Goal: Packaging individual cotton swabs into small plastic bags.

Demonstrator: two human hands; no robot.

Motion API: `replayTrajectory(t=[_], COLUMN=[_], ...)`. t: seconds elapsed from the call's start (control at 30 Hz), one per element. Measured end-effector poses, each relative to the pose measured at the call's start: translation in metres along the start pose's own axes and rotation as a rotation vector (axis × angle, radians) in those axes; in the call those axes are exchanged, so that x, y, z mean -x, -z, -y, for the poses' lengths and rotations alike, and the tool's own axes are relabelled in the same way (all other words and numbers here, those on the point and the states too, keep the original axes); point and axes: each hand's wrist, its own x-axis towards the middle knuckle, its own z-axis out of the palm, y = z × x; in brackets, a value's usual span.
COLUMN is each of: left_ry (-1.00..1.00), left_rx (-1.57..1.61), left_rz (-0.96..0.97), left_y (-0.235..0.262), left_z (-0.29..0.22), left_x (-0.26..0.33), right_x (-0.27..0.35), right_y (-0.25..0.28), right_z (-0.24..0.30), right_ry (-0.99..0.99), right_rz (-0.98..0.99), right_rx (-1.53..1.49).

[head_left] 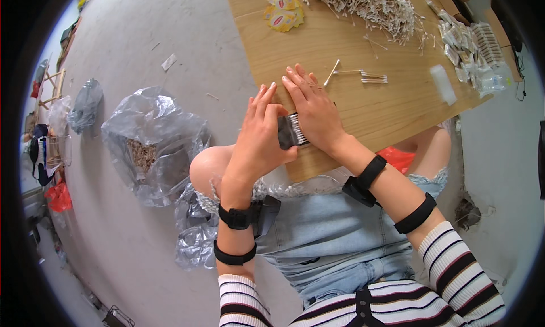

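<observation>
At the wooden table's near left corner lies a small pack of cotton swabs (297,129), dark and see-through at its left part, with a row of white tips showing. My left hand (258,134) is closed on it, thumb and forefinger curved around its left side. Over its right side rests my right hand (315,108), palm down with fingers stretched out; part of the pack is hidden beneath. Just beyond my right fingers are several loose cotton swabs (374,79), some lying parallel and one angled.
A large heap of cotton swabs (374,9) covers the table's (272,51) far side. Yellow-and-white cards (284,12) lie at the far left. Packed swabs (468,46) and a clear plastic piece (443,84) sit right. A grey plastic bag (162,108) stands on the floor.
</observation>
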Motion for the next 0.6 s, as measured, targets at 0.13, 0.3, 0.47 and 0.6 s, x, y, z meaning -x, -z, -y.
replayTrajectory(t=[0.13, 0.3, 0.47, 0.6], left_ry=[0.007, 0.022, 0.018, 0.014], left_rx=[0.007, 0.021, 0.005, -0.026], left_rz=[-0.012, -0.012, -0.082, -0.103], left_y=[0.000, -0.002, -0.002, -0.005], left_z=[0.000, 0.004, 0.010, 0.011], left_x=[0.001, 0.002, 0.004, 0.003], right_x=[-0.001, -0.005, -0.011, -0.015], right_y=[-0.002, -0.008, -0.017, -0.019], right_z=[0.004, 0.013, 0.034, 0.038], right_ry=[0.008, -0.028, -0.115, -0.195], right_rz=[-0.006, -0.076, -0.165, -0.267], right_rx=[-0.028, -0.144, -0.422, -0.705])
